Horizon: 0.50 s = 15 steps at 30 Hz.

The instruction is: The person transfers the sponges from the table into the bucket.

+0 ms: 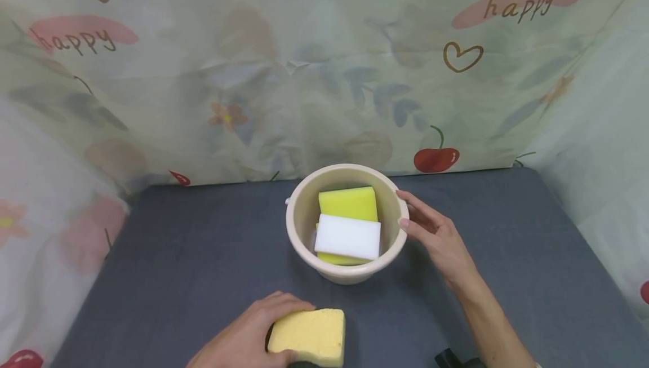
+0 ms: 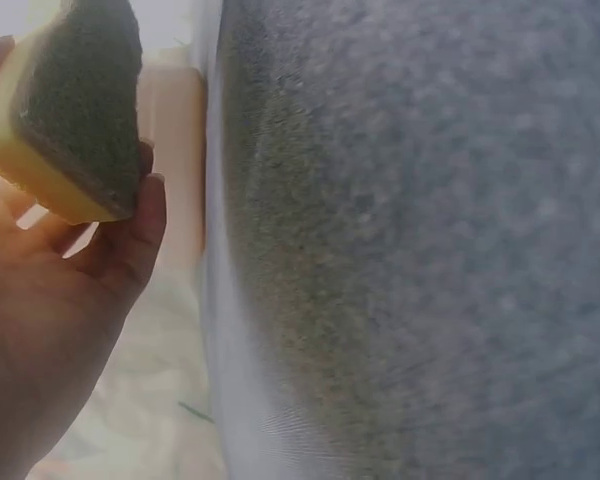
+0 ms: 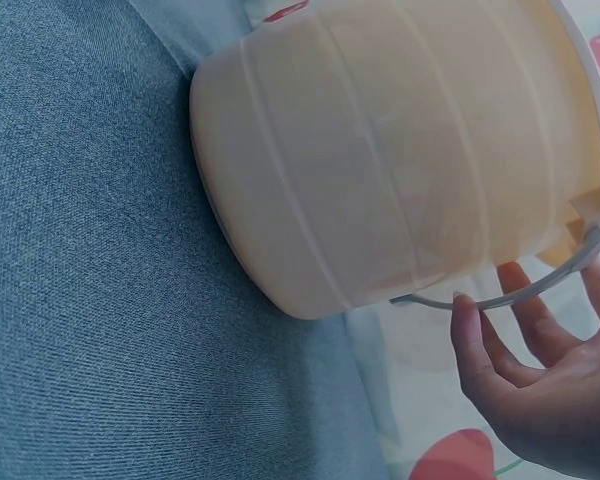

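Observation:
My left hand grips a yellow sponge close in front of the bucket. In the left wrist view the sponge shows a dark green scouring side, with fingers and thumb at its edges. A cream bucket stands upright on the dark cloth. My right hand holds the bucket's right rim, thumb and a fingertip on its edge. In the right wrist view its other fingers curve beside the grey handle, which hangs along the bucket's wall. Inside the bucket lie a white sponge and bright yellow sponges.
A dark grey cloth covers the table. Pale printed curtains rise along its back and both sides. A black object shows at the bottom edge beside the right wrist.

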{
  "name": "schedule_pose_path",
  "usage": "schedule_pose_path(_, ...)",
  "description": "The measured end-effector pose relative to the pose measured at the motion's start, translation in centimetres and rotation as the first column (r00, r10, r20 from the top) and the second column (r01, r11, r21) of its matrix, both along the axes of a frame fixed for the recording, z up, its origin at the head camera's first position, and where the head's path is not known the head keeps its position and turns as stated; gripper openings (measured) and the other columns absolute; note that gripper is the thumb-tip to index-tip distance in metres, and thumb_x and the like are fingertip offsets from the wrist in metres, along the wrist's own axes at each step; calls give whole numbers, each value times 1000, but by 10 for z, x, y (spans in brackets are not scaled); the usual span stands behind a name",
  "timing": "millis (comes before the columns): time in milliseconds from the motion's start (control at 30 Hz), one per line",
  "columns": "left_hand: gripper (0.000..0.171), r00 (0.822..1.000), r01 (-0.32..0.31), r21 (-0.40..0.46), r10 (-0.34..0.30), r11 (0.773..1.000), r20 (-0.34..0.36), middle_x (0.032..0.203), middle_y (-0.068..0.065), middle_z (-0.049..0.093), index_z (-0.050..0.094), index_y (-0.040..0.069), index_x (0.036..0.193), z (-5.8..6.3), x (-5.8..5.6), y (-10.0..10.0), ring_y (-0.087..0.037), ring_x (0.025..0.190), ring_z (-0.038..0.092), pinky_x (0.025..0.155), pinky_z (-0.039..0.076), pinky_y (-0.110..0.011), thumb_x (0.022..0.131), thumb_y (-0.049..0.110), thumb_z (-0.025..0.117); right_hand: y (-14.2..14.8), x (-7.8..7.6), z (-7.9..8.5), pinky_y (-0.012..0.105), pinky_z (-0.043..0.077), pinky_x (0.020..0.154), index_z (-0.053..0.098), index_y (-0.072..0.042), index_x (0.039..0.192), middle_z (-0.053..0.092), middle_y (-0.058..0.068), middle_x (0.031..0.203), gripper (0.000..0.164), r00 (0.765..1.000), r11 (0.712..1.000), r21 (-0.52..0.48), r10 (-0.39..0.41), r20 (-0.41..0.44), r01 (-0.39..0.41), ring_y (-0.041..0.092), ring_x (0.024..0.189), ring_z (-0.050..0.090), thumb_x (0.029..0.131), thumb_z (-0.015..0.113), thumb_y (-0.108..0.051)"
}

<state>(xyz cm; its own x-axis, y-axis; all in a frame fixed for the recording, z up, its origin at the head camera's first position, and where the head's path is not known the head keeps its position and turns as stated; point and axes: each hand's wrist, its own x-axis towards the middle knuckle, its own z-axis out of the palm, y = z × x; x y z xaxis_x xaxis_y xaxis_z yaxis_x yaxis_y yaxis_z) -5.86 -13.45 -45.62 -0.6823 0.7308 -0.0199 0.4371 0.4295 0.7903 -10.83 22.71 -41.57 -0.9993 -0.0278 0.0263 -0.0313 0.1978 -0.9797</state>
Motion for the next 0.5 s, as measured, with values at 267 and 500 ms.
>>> schedule_pose_path(267, 61, 998, -14, 13, 15, 1000, -58, 121, 21, 60, 56, 39, 133, 12, 0, -1, -4, 106, 55, 85, 45, -26, 77, 24, 79, 1, 0, -1, 21, 49, 92, 49, -27, 148, 55, 7, 142, 52, 1000, 1000, -10, 5, -12, -5, 14, 122, 57, 98, 64, -29)
schedule_pose_path(500, 65, 978, 6, 69, 9, 998, -206, 121, 21, 59, 56, 35, 133, 27, 0, -1, -3, 106, 54, 84, 45, -24, 74, 24, 82, 0, -1, -1, 22, 48, 93, 48, -28, 148, 54, 5, 143, 54, 1000, 1000, -12, 4, 0, -4, 15, 123, 56, 98, 65, -31)
